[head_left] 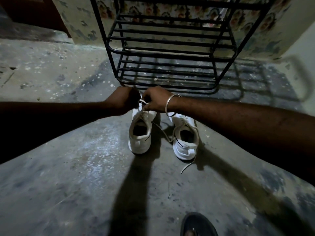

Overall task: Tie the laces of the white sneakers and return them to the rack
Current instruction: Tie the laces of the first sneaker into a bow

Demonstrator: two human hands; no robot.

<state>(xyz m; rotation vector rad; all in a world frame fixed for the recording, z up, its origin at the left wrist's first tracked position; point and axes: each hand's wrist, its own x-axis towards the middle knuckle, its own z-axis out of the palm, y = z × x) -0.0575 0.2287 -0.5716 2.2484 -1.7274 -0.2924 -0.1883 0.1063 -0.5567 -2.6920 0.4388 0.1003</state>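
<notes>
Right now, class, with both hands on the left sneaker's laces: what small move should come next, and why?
Probably pull the loop snug to finish this knot. Both the left hand and right hand pinch the laces above the left sneaker; the right sneaker trails a loose lace on the floor, and the rack has no shoes.

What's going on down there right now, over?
Left hand and right hand both pinching the laces of the left sneaker. Right sneaker untied, lace trailing on floor. Rack ahead, shelves bare, path open.
</notes>
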